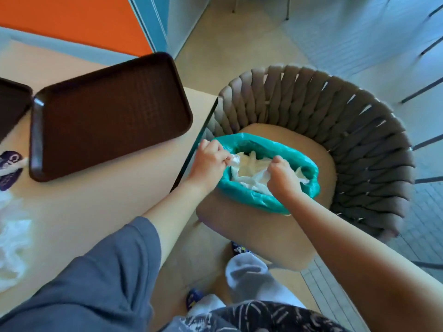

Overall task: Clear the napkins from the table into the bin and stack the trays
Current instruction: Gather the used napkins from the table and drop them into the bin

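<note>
A bin lined with a teal bag (251,195) stands on the seat of a chair beside the table. White crumpled napkins (249,168) lie inside it. My left hand (211,161) grips a napkin at the bin's left rim. My right hand (282,176) grips napkins inside the bin, near its front. A dark brown tray (107,116) lies on the table, and the corner of a second tray (12,101) shows at the left edge. More white napkins (12,248) lie on the table at the left.
The woven grey chair (347,130) with a tan cushion (263,233) stands tight against the table's right edge (194,149). A purple and white wrapper (9,168) lies by the tray. My feet in white socks (247,271) are on the floor below.
</note>
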Demonstrator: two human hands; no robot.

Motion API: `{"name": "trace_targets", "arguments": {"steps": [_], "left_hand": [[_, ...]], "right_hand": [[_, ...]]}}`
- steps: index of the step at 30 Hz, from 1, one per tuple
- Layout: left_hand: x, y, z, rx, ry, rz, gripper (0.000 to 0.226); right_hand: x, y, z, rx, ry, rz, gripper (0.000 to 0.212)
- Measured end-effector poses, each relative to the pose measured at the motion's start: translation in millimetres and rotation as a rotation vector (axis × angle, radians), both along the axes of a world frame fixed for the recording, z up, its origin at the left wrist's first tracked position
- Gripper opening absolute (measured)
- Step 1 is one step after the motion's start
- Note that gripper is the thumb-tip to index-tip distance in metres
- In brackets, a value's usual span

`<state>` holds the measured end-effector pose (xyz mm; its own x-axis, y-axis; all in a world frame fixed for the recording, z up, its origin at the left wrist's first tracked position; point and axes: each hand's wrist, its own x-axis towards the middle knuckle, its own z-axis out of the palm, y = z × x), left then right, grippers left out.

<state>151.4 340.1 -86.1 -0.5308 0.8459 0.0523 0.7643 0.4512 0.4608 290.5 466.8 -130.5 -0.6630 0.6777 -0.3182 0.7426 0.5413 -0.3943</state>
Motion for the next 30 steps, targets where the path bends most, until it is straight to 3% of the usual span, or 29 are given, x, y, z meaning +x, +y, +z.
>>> {"name": "trace_targets", "arguments": {"steps": [5,10,13,16,19,25,30], "left_hand": [[4.4,34.7,-17.1,-0.095,-0.204,-0.017,0.006],[4.5,55.2,-37.3,-0.174,-0.294,-0.045,0.011],[10.2,64.0,-47.1,-0.281,-0.370,-0.081,0.020],[14.8,65.5,-52.4,-0.478,-0.429,-0.053,0.044],[17.5,62.8,-52.4,-0.587,-0.441,-0.077,0.053],[12.4,41.9,-46.8,-0.439,-0.434,-0.010,0.043],[1.7,6.1,-21.2,-0.152,-0.237,0.024,0.032]], "right_hand": [[19.1,23.1,-23.2,-0.010,-0.024,-0.049,0.021],[15.9,37.4,-40.8,-0.197,0.027,-0.226,0.009],[17.2,36.8,-43.4,-0.199,-0.029,-0.141,0.009],[17.0,33.3,-43.5,-0.220,-0.208,0.087,0.025],[14.3,30.3,-42.3,-0.274,-0.363,0.209,0.032],[5.0,26.9,-34.3,-0.122,-0.177,0.102,0.040],[-30.5,7.8,-6.5,0.114,0.004,0.132,0.032]]}}
